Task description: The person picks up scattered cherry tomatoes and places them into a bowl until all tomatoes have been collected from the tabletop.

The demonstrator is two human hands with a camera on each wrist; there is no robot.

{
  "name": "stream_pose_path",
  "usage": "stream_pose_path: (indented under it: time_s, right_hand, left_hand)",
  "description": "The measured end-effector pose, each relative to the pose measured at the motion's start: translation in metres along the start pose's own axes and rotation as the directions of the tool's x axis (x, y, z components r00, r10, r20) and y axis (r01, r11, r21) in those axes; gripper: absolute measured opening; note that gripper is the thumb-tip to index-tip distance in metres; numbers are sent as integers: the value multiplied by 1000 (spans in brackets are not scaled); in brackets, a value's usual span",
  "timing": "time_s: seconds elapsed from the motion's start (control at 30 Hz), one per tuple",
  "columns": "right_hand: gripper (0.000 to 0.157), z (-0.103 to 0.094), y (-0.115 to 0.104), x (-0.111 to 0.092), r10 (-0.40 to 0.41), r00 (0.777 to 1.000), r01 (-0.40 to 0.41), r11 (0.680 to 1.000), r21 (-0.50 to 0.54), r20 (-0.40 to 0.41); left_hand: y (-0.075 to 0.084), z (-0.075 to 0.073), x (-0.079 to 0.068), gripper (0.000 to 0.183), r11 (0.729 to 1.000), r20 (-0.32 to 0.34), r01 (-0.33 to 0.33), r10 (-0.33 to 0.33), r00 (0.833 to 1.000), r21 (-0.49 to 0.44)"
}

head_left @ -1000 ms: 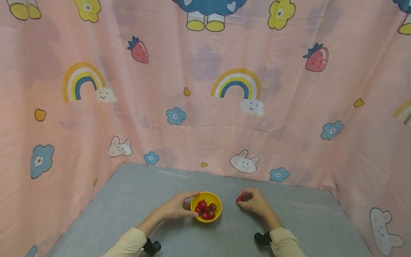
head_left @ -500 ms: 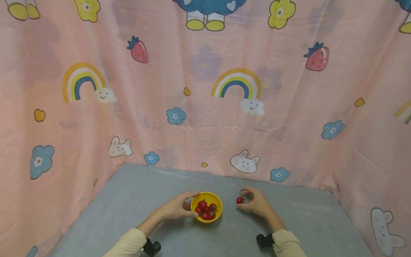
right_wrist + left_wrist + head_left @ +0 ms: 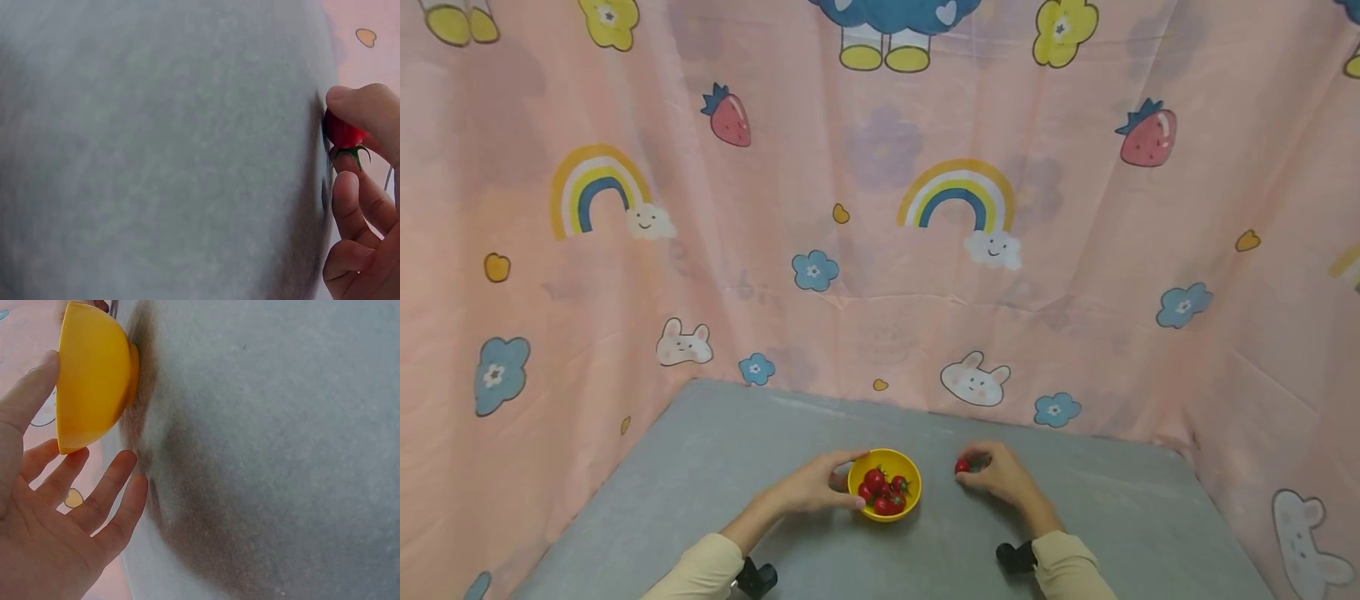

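Note:
My left hand (image 3: 815, 483) holds a yellow bowl (image 3: 94, 375) by its side, thumb at the near rim and fingertips at the far rim. The bowl stands upright on the grey table. Several red cherry tomatoes (image 3: 882, 492) with green stems lie inside it. To the right of the bowl, my right hand (image 3: 1002, 475) pinches a single cherry tomato (image 3: 342, 130) between thumb and fingers, low at the tabletop. Its green calyx shows below the thumb in the right wrist view, where the other fingers are bent.
The grey tabletop (image 3: 760, 425) reaches back to a pink printed curtain (image 3: 865, 333) that hangs behind it and along both sides. A black wrist device (image 3: 1017, 558) is on the right forearm and another black device (image 3: 756, 577) on the left.
Half a second ago the right fingers were spread apart around the tomato; now they have closed on it again. The left hand and the bowl stay in place.

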State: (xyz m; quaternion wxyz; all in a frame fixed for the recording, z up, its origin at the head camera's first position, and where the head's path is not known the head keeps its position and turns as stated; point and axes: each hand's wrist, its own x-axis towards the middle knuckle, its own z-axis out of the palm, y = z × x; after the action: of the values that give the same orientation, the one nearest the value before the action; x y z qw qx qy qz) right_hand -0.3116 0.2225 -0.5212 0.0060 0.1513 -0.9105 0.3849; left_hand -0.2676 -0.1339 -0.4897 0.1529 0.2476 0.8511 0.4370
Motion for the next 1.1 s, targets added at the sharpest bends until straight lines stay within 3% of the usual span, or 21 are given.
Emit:
stream_pose_path:
  time_s: [0.53,0.93,1.1]
  right_hand:
    - [19,-8,-8,6,53,998,-51,997,61,-28]
    - [20,-14,-18,-6,-31,999,36,992,118,-38]
    - [21,-12,-20,-10,0,1000,5,991,135,-31]
  left_hand:
    - [2,0,-1,73,1000,1,8,-8,1000,-10]
    - [0,0,1,73,1000,5,-1,2,1000,-21]
    - [-1,1,1,74,1000,5,-3,3,1000,-25]
